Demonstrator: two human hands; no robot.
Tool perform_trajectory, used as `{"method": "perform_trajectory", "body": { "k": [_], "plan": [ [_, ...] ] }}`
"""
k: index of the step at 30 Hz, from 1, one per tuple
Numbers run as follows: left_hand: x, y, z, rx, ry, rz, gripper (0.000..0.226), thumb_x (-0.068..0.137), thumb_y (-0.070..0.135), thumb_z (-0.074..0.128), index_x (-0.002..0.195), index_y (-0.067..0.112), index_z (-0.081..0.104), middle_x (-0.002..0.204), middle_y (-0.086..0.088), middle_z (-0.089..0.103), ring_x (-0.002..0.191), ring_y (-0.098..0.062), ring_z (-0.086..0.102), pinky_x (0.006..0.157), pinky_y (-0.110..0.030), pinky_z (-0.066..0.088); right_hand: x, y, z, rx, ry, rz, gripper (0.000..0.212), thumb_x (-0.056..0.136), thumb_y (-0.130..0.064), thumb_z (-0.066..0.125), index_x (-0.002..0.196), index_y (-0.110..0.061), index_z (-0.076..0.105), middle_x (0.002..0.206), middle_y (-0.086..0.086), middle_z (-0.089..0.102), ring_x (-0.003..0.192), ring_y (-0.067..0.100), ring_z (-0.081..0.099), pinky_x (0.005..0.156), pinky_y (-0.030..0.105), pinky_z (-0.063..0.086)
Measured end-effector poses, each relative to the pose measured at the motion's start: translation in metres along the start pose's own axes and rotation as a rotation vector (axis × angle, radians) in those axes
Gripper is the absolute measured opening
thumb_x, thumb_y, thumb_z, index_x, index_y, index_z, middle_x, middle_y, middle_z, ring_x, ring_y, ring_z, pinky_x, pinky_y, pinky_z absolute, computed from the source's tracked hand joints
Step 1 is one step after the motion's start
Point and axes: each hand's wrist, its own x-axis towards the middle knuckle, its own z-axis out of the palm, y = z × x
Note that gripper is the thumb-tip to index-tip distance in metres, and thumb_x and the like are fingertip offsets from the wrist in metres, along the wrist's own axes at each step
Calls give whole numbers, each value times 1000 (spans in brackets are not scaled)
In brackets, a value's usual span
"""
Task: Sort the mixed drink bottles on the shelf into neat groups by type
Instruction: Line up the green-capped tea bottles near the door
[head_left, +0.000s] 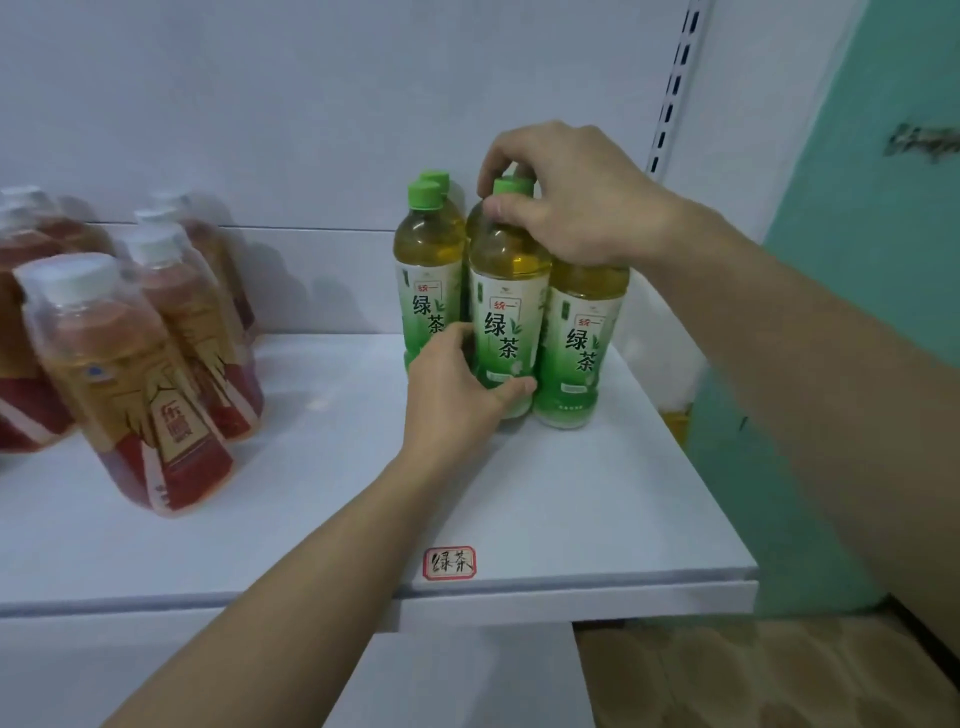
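Note:
Several green tea bottles with green caps and green-white labels stand grouped at the right of the white shelf (597, 519). The front middle green tea bottle (506, 317) is held by both hands. My left hand (457, 387) wraps its lower label from the left. My right hand (566, 200) grips its neck just under the cap and also covers the top of the right green tea bottle (582, 343). Another green tea bottle (428, 265) stands behind on the left. Several red tea bottles (135, 384) with white caps cluster at the shelf's left, blurred.
A small red-bordered handwritten label (450, 563) is stuck near the shelf's front edge. A slotted upright (675, 83) runs up the back right corner. A green wall (857, 260) is beyond the shelf's right end, and patterned floor shows below.

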Motion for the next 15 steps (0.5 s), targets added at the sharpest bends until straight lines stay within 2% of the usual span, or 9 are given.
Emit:
{"method": "perform_trajectory", "body": {
  "k": [4,6,9,13,15],
  "plan": [
    [-1,-5,1,11,-4,8,64,62,31,97,113,28,58,107,17,67,93,2,65,64,-7,52,2,2,1,14,-39,-17,14,96,-40,67,109,-36,67,106,-10,56,99,15,53,83,32,42],
    [1,-8,2,77,-17,16,71,58,37,99,114,28,56,112,12,67,98,-4,64,76,-15,53,2,2,4,13,-77,-2,15,94,-39,70,109,-34,69,105,-8,58,96,16,57,78,29,40],
    [5,-10,2,111,-44,19,76,55,41,99,115,27,54,115,12,66,104,-9,64,86,-27,56,0,0,7,27,-65,56,15,92,-39,73,106,-35,70,106,-6,62,95,17,58,77,29,42],
    [5,-7,-4,126,-129,13,81,59,43,97,122,25,49,123,11,65,109,-9,61,93,-31,55,-4,-8,2,-26,-45,96,16,89,-36,75,104,-35,71,104,-5,64,96,18,60,73,29,46],
    [2,-7,-13,155,-186,-16,85,63,46,94,129,24,45,129,8,63,112,-11,60,94,-32,54,-4,-17,0,-31,9,82,19,89,-34,72,108,-33,70,104,-7,66,98,17,60,78,32,48]
  ]
}}
